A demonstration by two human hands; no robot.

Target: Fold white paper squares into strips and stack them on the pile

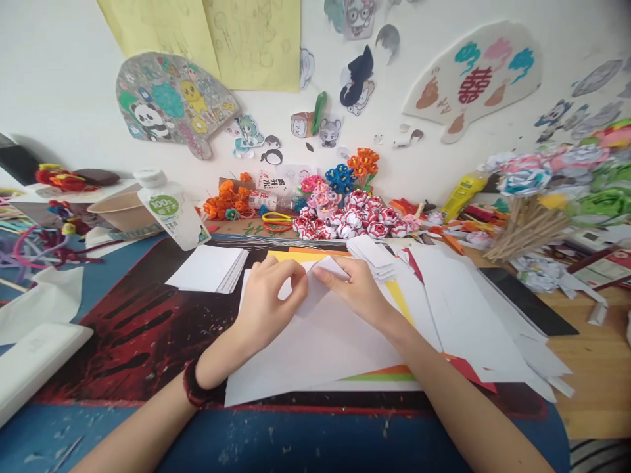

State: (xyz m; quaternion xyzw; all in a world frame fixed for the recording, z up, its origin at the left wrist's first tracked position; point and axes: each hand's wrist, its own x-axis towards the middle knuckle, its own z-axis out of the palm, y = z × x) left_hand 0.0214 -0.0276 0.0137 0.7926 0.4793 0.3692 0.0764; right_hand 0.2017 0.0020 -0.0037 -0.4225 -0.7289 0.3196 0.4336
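A small folded piece of white paper [333,265] is held up between my hands, above a large white sheet [315,358]. My right hand [359,292] grips it with the thumb on top and the fingers behind. At its left edge, my left hand [270,299] is closed in a pinch, thumb and index finger meeting in a ring. The fingertips partly hide the paper's left end. To the left lies a stack of white paper squares [210,268]. Beyond my right hand is a pile of small white paper pieces [373,256].
Paper flowers [367,217] line the wall behind the dark red mat [123,328]. A white bottle [170,209] stands back left. At right are loose white sheets [468,302], a black phone [527,301] and a bundle of sticks [520,226]. A white case [39,364] lies front left.
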